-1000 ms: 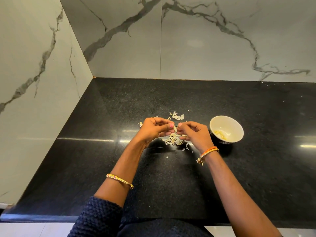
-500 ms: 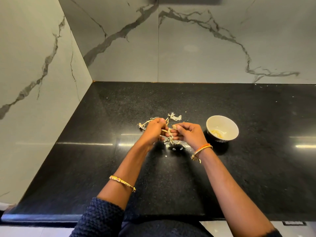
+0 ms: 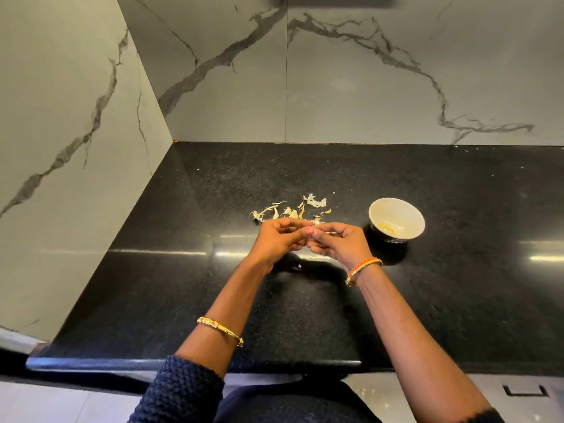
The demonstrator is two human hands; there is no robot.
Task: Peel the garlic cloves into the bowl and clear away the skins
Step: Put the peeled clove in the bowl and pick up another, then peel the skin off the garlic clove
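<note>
My left hand (image 3: 279, 239) and my right hand (image 3: 340, 244) meet fingertip to fingertip just above the black counter (image 3: 213, 285), fingers curled. They pinch a small pale garlic clove (image 3: 323, 232) between them, mostly hidden by the fingers. Dry garlic skins (image 3: 314, 201) lie scattered on the counter right behind my hands. The white bowl (image 3: 374, 209) stands to the right of my right hand, a short gap away, with peeled garlic cloves (image 3: 386, 228) at its bottom.
Marble walls close the counter at the back and on the left, meeting in a corner (image 3: 174, 141). The counter's rounded front edge (image 3: 183, 361) runs just in front of my body. A tiny skin flake (image 3: 299, 265) lies below my hands.
My hands have drawn back toward me off the skin pile, which now lies uncovered behind them. The bowl has not moved.
</note>
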